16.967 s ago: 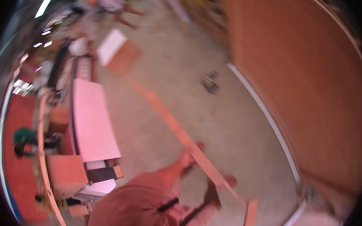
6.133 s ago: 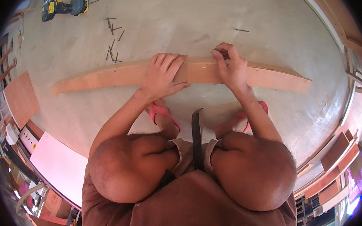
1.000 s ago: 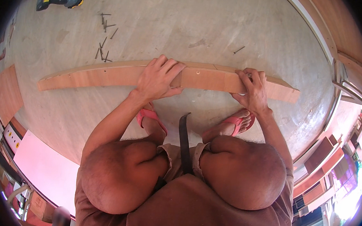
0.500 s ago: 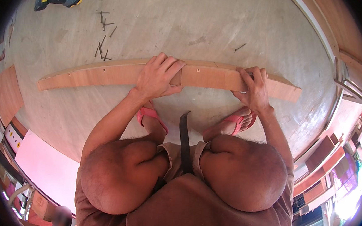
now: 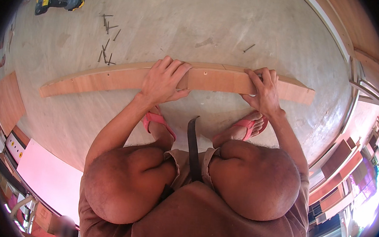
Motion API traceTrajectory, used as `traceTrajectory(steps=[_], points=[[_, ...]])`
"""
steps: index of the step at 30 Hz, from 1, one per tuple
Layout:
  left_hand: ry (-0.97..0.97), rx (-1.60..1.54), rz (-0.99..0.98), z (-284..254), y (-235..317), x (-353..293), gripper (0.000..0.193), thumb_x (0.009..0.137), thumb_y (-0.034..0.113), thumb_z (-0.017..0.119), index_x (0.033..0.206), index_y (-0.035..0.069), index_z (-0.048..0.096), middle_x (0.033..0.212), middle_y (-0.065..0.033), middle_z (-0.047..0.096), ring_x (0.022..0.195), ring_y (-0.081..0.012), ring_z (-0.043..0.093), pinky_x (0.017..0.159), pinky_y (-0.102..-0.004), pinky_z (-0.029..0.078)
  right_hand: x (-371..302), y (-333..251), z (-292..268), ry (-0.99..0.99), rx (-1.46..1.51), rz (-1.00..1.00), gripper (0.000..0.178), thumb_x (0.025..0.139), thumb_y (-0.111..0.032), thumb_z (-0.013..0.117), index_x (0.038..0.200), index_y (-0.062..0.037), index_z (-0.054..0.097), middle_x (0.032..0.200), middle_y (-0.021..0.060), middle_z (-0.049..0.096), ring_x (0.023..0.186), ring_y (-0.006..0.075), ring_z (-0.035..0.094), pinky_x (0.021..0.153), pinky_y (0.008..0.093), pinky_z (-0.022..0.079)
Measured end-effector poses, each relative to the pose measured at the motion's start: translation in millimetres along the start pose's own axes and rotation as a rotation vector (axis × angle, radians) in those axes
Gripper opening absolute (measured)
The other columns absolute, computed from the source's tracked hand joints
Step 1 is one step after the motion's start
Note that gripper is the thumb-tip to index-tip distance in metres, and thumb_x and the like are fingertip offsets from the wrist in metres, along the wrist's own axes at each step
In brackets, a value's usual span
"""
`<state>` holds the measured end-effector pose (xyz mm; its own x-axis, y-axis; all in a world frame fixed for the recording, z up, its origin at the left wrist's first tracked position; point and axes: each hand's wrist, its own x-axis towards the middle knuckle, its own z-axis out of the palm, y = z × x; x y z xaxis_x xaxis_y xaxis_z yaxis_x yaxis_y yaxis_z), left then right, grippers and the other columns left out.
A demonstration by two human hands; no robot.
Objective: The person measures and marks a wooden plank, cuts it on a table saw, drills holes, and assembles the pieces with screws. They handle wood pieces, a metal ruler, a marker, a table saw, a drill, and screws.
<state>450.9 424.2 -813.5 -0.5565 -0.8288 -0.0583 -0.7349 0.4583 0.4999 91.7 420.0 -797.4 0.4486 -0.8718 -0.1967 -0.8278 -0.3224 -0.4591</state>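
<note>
A long, light-brown wooden board (image 5: 220,80) lies crosswise in front of my feet, with joint lines and small screw holes on the side facing me. My left hand (image 5: 163,78) wraps over it left of the middle, fingers across the top edge and thumb low on the near side. Nearer its right end, my right hand (image 5: 264,89) grips it the same way, fingers bent over the far edge. Both palms hide parts of the board.
Beyond the board, several loose screws (image 5: 108,26) lie scattered on the floor, and a single screw (image 5: 249,48) lies farther right. A yellow-and-black cordless drill (image 5: 60,0) rests at the far left. Wooden panels (image 5: 9,101) lean at the left, more boards (image 5: 338,171) at the right.
The view has shifted very slightly. Both hands keep their grip on the board, which has hardly moved.
</note>
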Motion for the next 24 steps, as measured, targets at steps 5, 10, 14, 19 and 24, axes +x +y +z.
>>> traceTrajectory(steps=[5, 10, 14, 19, 24], points=[[0.038, -0.028, 0.006, -1.0, 0.2, -1.0, 0.076, 0.064, 0.033, 0.093, 0.127, 0.007, 0.061, 0.122, -0.0071, 0.064, 0.105, -0.0306, 0.059, 0.091, -0.0425, 0.053, 0.2, 1.9, 2.5, -0.001, -0.008, -0.008, 0.077, 0.062, -0.018, 0.091, 0.136, -0.0136, 0.068, 0.116, 0.0103, 0.056, 0.108, 0.0337, 0.051, 0.096, 0.0475, 0.045], [0.081, -0.077, 0.003, -0.1, -1.4, -0.7, 0.079, 0.063, 0.034, 0.096, 0.126, 0.005, 0.058, 0.130, -0.0081, 0.064, 0.105, -0.0298, 0.062, 0.091, -0.0421, 0.054, 0.5, 1.9, 2.3, -0.010, -0.027, -0.012, 0.078, 0.061, -0.020, 0.089, 0.136, -0.0135, 0.067, 0.116, 0.0111, 0.053, 0.108, 0.0340, 0.051, 0.095, 0.0475, 0.045], [0.073, -0.054, 0.006, -0.2, -0.7, -0.6, 0.078, 0.063, 0.033, 0.096, 0.126, 0.006, 0.060, 0.130, -0.0068, 0.064, 0.105, -0.0293, 0.062, 0.092, -0.0418, 0.054, 0.9, 0.9, 1.9, -0.002, -0.027, -0.013, 0.078, 0.062, -0.020, 0.089, 0.136, -0.0134, 0.067, 0.116, 0.0116, 0.052, 0.108, 0.0339, 0.050, 0.095, 0.0474, 0.045], [0.062, -0.041, 0.011, 0.3, 0.3, -2.2, 0.078, 0.061, 0.032, 0.095, 0.127, 0.007, 0.062, 0.130, -0.0052, 0.064, 0.107, -0.0284, 0.061, 0.092, -0.0408, 0.053, 1.6, 1.1, 1.2, -0.001, -0.029, -0.015, 0.074, 0.065, -0.022, 0.091, 0.136, -0.0130, 0.069, 0.115, 0.0102, 0.057, 0.106, 0.0330, 0.051, 0.095, 0.0475, 0.045], [0.075, -0.048, 0.031, 1.9, -1.6, -2.2, 0.079, 0.062, 0.033, 0.095, 0.128, 0.007, 0.062, 0.129, -0.0059, 0.064, 0.107, -0.0281, 0.060, 0.093, -0.0415, 0.052, 2.7, 2.0, 2.2, 0.000, -0.008, -0.039, 0.078, 0.061, -0.019, 0.089, 0.136, -0.0118, 0.067, 0.113, 0.0106, 0.052, 0.107, 0.0328, 0.050, 0.095, 0.0474, 0.045]])
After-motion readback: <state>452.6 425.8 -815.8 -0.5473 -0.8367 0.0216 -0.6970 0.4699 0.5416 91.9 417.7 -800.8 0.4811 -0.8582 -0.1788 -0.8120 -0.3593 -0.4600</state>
